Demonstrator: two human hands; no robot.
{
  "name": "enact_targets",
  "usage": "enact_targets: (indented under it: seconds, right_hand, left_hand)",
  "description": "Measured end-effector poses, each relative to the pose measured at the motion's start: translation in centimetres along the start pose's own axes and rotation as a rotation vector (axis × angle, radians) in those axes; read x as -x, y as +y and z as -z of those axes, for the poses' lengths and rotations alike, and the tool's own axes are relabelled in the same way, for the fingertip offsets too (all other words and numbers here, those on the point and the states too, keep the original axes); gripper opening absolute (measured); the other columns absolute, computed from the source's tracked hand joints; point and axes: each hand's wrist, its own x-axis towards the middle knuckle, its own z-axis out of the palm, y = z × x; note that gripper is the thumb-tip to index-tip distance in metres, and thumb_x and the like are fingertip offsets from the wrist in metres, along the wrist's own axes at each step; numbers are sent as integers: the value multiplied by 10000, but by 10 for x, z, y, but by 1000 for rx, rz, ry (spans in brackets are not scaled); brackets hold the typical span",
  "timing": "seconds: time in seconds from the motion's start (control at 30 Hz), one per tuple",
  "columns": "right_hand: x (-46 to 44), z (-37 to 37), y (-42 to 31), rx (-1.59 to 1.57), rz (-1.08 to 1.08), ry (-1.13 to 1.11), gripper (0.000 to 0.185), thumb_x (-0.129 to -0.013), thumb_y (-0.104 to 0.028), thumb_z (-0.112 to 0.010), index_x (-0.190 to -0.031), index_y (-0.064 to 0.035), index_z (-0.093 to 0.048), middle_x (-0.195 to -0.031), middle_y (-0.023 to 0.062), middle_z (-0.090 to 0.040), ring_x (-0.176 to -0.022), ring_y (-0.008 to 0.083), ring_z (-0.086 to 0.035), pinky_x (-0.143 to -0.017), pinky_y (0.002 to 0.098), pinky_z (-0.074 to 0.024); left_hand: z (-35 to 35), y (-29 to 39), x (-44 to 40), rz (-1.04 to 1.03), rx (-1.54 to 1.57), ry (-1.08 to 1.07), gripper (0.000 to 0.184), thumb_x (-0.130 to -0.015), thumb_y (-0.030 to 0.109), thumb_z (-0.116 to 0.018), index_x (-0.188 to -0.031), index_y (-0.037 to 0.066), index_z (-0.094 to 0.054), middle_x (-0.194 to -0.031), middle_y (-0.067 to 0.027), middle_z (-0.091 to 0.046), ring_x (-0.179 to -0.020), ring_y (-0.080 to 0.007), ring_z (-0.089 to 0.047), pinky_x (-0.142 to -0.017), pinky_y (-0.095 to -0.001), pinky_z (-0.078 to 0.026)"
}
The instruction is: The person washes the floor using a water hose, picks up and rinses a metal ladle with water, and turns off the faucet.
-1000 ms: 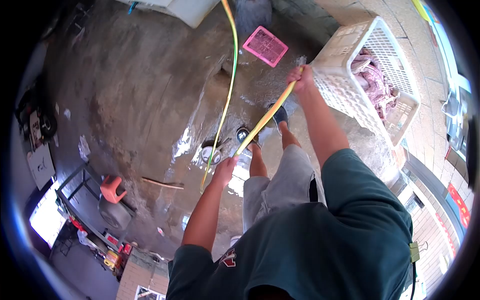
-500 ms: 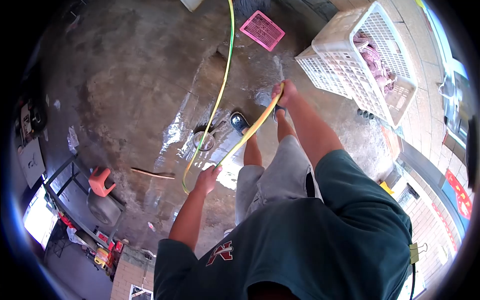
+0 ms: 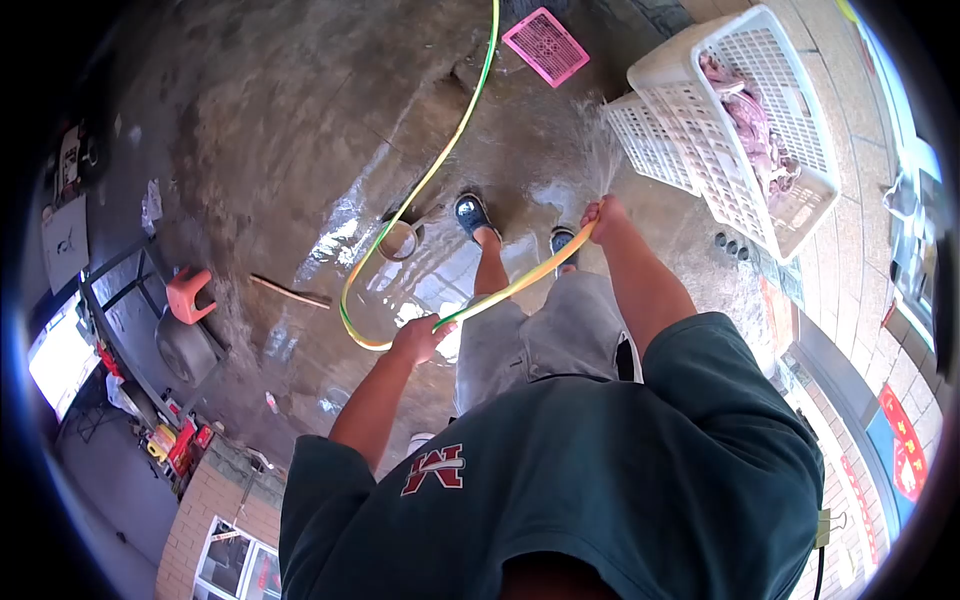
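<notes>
A yellow-green hose (image 3: 540, 270) runs between my two hands and on up the wet floor to the top of the view. My right hand (image 3: 606, 218) is closed around its end, and water sprays from there toward the base of the white plastic crates (image 3: 690, 130). Lower down, my left hand (image 3: 418, 340) grips the hose where it bends back in a loop. Inside the upper crate lie pinkish pieces (image 3: 752, 130) that look like raw meat; I cannot tell exactly what they are.
A pink plastic grate (image 3: 546, 46) lies near the crates. By my feet stands a round pan (image 3: 399, 241) with a handle. To the left are a stick (image 3: 290, 291), an orange stool (image 3: 188, 295) and a metal frame (image 3: 125, 270). Tiled paving (image 3: 830, 90) borders the right side.
My right hand has swung right with the hose end, and the water now fans out toward the crates. The hose loop has shifted left and lower. My view has turned slightly.
</notes>
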Motion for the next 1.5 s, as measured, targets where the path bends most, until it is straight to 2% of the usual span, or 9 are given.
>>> enact_targets:
  seconds: [0.23, 0.43, 0.6, 0.73, 1.03, 1.23, 1.27, 1.33, 1.5]
  right_hand:
    - [-5, 71, -1, 92, 52, 101, 290, -883, -273, -303, -640, -120, -344, -471, -11, -301, -386, 134, -289, -412, 305, -292]
    - [-25, 164, -36, 107, -159, 17, 268, -824, -241, -323, -576, -141, -317, -450, -37, -274, -362, 102, -247, -393, 266, -263]
    - [-25, 247, -71, 42, -57, 174, 220, -799, -203, -325, -586, -149, -317, -454, -46, -286, -361, 88, -260, -382, 247, -257]
    - [-18, 308, -74, 7, -32, 245, 205, -790, -181, -319, -587, -151, -312, -454, -43, -295, -359, 89, -272, -376, 241, -258]
    - [-13, 398, -30, -98, -10, 63, 188, -778, -158, -314, -591, -141, -313, -452, -37, -281, -368, 96, -275, -376, 238, -264]
    - [-28, 353, 46, -8, -70, -192, 289, -875, -273, -304, -629, -126, -340, -477, -30, -308, -387, 96, -285, -375, 243, -279]
    - [-28, 334, 67, 128, 115, -156, 301, -903, -320, -323, -697, -105, -369, -515, -5, -347, -416, 109, -329, -397, 261, -311]
    - [-1, 279, 123, 230, 197, -260, 248, -905, -284, -359, -756, -87, -382, -573, 31, -410, -456, 135, -379, -432, 292, -357]
    - [57, 211, 192, 61, 135, -229, 313, -907, -380, -399, -911, -68, -415, -722, 92, -520, -544, 202, -474, -522, 367, -437]
  left_hand:
    - [-73, 65, 38, 67, -4, 36, 508, -839, 541, -450, -888, 49, -567, -800, -196, -578, -788, -386, -540, -690, -434, -418]
    - [-122, 128, 46, 137, 13, -93, 516, -829, 565, -446, -944, 78, -573, -831, -177, -594, -827, -370, -550, -721, -429, -420]
    - [-142, 202, 30, 62, -93, -159, 664, -823, 641, -340, -944, 29, -569, -864, -197, -602, -866, -368, -564, -743, -450, -431]
    - [-170, 217, 20, 16, -165, -183, 659, -822, 641, -342, -950, 31, -557, -890, -203, -604, -899, -366, -565, -761, -451, -433]
    - [-237, 207, 58, -53, -300, -128, 578, -837, 590, -378, -934, 55, -575, -886, -172, -611, -871, -344, -577, -742, -443, -443]
    - [-255, 153, 130, 44, -266, 16, 568, -825, 585, -415, -888, 39, -557, -871, -173, -597, -857, -359, -561, -754, -437, -427]
    - [-250, 141, 139, 79, -243, 7, 555, -822, 577, -429, -873, 39, -556, -862, -170, -594, -855, -353, -561, -757, -438, -426]
    - [-251, 99, 160, 75, -271, 201, 522, -829, 549, -444, -853, 40, -556, -838, -165, -593, -835, -355, -568, -736, -446, -437]
    - [-231, 72, 195, 164, -128, 414, 490, -824, 534, -470, -905, 60, -567, -868, -168, -598, -836, -356, -575, -722, -450, -452]
